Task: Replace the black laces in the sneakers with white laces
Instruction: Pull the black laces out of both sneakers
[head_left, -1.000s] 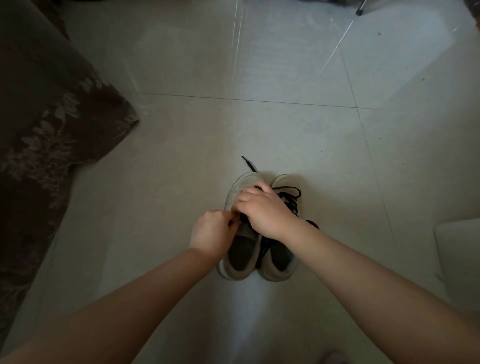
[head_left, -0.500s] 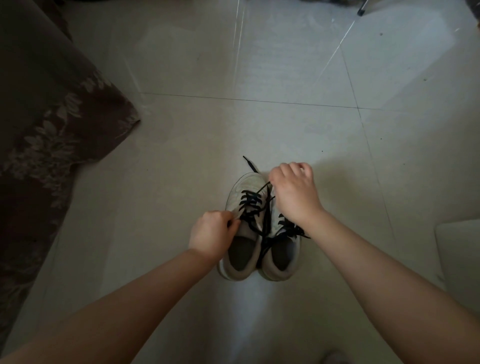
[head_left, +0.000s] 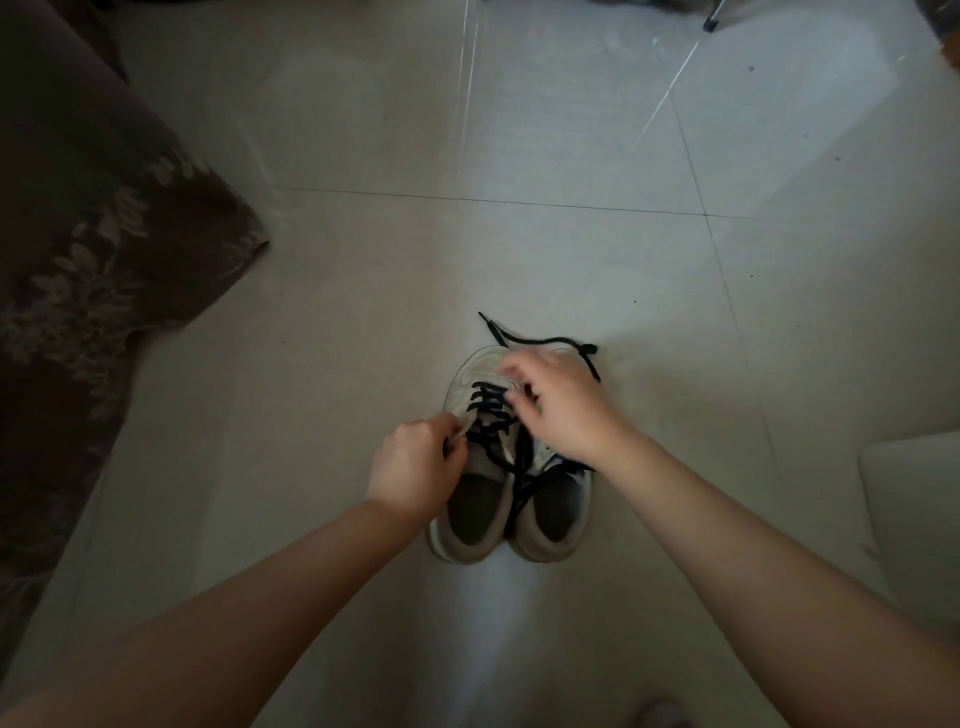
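Pale glossy floor tiles fill most of what we see, crossed by thin grout lines, with a dark floral-patterned fabric draped along the left edge and a light, rounded object at the right edge that we cannot identify. Just ahead of us on the tiles stand the two sneakers, side by side and touching, heels toward us and toes pointing away. Our left hand sits at the outer side of the left sneaker, fingers curled into a near fist, thumb and forefinger pinching what looks like the pale edge of the shoe's upper beside the eyelets; whether a strand of lace is also caught there we cannot tell. Our right hand hovers over the toe end of the pair, covering most of the right sneaker's front, its fingers bent and blurred, their tips at the upper crossings of the black lace on the left sneaker; it seems to be pinching a strand, though the blur leaves that uncertain. Black lacing crosses the left sneaker's tongue between our two hands, and more black lace lies tangled in the gap between the shoes. A loose end of black lace trails on the floor just beyond the toes, curving past the far side of our right hand.
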